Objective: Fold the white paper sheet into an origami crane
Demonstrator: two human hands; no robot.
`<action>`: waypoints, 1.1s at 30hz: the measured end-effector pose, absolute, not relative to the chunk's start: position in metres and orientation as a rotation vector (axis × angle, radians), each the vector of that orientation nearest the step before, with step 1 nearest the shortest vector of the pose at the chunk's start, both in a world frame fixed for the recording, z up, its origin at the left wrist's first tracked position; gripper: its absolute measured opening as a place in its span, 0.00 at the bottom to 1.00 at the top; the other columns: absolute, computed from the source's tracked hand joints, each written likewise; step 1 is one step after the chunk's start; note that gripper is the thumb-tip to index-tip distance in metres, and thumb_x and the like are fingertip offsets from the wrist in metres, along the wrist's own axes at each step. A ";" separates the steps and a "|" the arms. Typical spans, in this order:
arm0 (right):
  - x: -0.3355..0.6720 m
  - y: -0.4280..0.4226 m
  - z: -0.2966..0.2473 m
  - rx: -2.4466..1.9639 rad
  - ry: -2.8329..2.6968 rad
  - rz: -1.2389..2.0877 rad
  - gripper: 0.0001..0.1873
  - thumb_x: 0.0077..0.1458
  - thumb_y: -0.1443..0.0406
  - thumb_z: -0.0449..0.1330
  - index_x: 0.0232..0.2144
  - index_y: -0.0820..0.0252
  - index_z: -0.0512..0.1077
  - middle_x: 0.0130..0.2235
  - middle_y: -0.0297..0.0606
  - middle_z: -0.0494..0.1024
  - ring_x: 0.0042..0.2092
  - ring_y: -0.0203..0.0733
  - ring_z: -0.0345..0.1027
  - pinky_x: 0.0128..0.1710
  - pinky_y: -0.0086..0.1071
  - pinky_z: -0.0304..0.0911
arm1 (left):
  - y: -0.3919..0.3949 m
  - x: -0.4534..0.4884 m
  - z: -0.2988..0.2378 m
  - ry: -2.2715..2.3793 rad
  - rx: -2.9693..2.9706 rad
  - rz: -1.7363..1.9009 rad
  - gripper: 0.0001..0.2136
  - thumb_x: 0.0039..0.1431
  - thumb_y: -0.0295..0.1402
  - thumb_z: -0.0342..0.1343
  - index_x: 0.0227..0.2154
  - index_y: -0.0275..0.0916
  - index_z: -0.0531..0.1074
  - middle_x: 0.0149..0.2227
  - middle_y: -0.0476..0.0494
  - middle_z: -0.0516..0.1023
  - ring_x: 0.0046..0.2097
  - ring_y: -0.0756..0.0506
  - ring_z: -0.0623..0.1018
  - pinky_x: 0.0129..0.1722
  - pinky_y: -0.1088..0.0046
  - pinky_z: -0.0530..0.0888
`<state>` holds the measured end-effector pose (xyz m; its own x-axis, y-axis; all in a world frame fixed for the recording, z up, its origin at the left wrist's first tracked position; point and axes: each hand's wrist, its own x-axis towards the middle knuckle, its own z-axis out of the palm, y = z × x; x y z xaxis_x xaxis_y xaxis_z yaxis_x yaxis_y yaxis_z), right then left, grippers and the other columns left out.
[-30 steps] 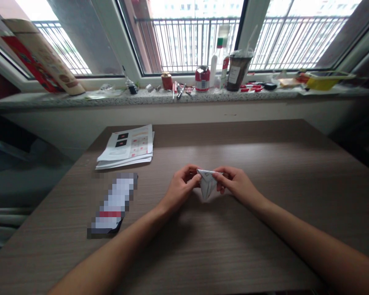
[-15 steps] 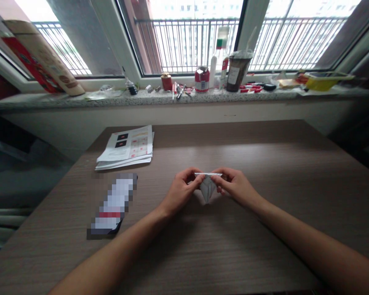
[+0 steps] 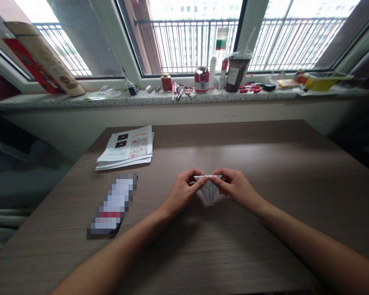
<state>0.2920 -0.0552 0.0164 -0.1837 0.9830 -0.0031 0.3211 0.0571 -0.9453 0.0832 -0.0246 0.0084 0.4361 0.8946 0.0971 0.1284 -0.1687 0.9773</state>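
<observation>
Pinched along its twelve-o'clock edge, left hand (image 3: pixel 184 188) at nine, right hand (image 3: pixel 233 184) at three, the paper (image 3: pixel 209 193) is over the desk (image 3: pixel 203 254), tip toward six; probably light, easily crushed: best held there.

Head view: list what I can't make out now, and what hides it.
Folded paper, head view: its far side, turned away, and the parts under the thumbs of the left grip and right grip.
Phone-like object, head view: its face, masked by pixel blocks.
Paper stack, head view: its text, too small to read; the lower sheets, covered by the top one.
Left forearm, head view: cut off by the bottom edge.
</observation>
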 end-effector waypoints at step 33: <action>0.291 -0.052 0.019 -1.218 -1.534 1.374 0.27 0.59 0.43 0.62 0.31 0.62 0.78 0.24 0.36 0.79 0.24 0.36 0.71 0.27 0.29 0.67 | -0.026 0.079 0.013 1.002 1.716 0.918 0.15 0.65 0.45 0.60 0.36 0.36 0.79 0.34 0.45 0.80 0.34 0.47 0.77 0.34 0.75 0.71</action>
